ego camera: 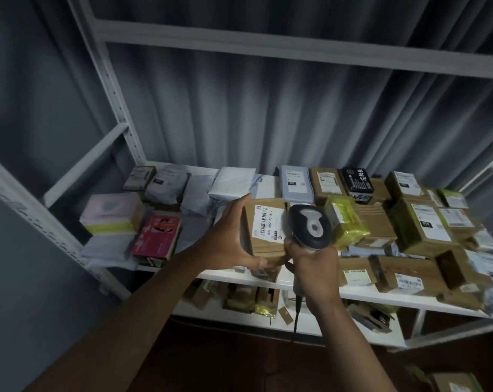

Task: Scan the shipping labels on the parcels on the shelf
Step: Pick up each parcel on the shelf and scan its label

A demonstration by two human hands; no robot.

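Observation:
My left hand [230, 236] grips a small brown cardboard parcel [263, 244] by its left side, fingers over the top and thumb under the bottom edge. The parcel's white shipping label [268, 222] with a barcode faces me. My right hand [314, 271] holds the handle of a black and grey barcode scanner [310, 226], whose head sits right beside the label, over the parcel's right edge. The scanner's cable hangs down below my right wrist. Many more parcels lie on the white shelf [361, 294].
A pink box [157, 236] and a pastel stack [112, 213] lie at the shelf's left end. White mailers, brown boxes, a yellow-green packet [345, 222] and a black packet [357, 181] fill the rest. A lower shelf holds more parcels. Grey curtain behind.

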